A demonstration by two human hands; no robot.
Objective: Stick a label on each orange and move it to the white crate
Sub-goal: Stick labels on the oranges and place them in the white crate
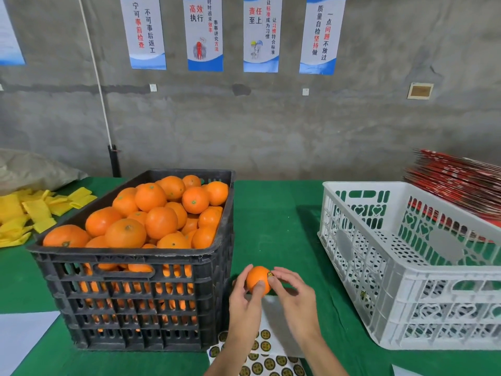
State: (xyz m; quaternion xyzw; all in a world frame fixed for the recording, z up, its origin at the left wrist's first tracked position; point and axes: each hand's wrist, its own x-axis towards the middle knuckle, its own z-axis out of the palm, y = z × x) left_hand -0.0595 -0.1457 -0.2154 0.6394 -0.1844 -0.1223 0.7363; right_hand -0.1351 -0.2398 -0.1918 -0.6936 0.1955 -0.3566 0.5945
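My left hand [244,297] grips a small orange [257,278] just above the green table, between the two crates. My right hand [291,291] touches the orange's right side, where a round label [270,274] sits under its fingertips. A black crate [130,291] piled with several oranges [151,213] stands to the left. The white crate [406,267] stands to the right and holds no oranges that I can see. A sheet of round gold-and-black labels [268,362] lies under my forearms at the table's near edge.
Yellow foam sleeves [29,213] lie at the far left beside a grey sack [32,166]. A stack of red flat cartons [461,183] sits behind the white crate. White paper [19,337] lies at the near left corner. A concrete wall with posters is behind the table.
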